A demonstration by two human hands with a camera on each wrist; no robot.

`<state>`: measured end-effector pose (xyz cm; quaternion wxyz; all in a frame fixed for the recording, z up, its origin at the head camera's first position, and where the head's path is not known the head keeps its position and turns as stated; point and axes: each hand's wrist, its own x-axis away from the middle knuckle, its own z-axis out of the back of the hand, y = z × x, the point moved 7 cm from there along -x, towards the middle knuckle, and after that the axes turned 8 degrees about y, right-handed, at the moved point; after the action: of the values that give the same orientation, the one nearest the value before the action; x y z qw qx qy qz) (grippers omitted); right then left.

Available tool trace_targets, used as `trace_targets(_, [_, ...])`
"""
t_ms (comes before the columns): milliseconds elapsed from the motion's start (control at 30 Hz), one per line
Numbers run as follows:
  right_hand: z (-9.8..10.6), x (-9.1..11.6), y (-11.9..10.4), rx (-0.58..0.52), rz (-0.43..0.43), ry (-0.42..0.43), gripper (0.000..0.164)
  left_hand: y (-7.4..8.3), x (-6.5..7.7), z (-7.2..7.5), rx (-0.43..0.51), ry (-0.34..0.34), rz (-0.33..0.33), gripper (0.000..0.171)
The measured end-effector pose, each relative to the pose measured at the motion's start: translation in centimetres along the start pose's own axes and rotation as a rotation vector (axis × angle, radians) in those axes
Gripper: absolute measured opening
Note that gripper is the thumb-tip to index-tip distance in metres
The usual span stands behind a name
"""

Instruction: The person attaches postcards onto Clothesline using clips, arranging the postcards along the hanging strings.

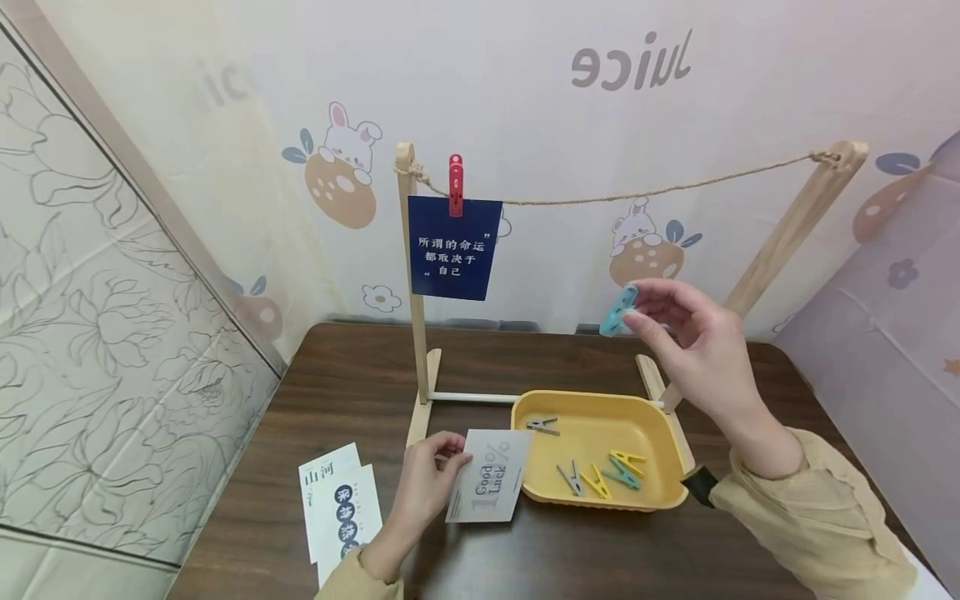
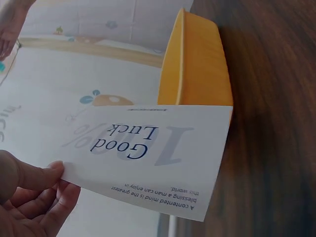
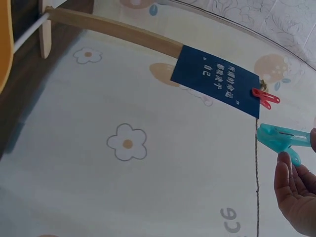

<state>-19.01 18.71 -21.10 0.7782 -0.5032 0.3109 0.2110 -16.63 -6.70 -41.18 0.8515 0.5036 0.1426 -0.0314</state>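
- Teal clothespin (image 1: 618, 311): pinching it with the right hand (image 1: 701, 346), higher than the yellow tray (image 1: 630, 421).
- Pinching the Good Luck card (image 1: 487, 492) with the left hand (image 1: 429, 487), just beside the tray's left rim.
- Seeing the dark blue card (image 1: 452, 287) clipped by a red clothespin (image 1: 456, 185) to the rope (image 1: 637, 196), behind and left of the tray.
- Seeing white cards (image 1: 363, 500) left of the tray, loose clothespins (image 1: 596, 482) inside it.

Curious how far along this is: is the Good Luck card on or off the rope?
Off: the left hand pinches the card, well below the rope.
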Motion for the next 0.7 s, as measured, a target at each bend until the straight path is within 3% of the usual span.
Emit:
trace_targets(333, [-0.8,-3.2,-1.6,-0.021,0.062,0.002,0.027,2.4,-1.5,-0.2,0.037,0.022,-0.075,0.006])
trace_targets(700, [-1.3,-5.9,-1.4,-0.014,-0.013,0.034,0.022,5.2,-3.9,-0.1,0.051,0.071,-0.150,0.006])
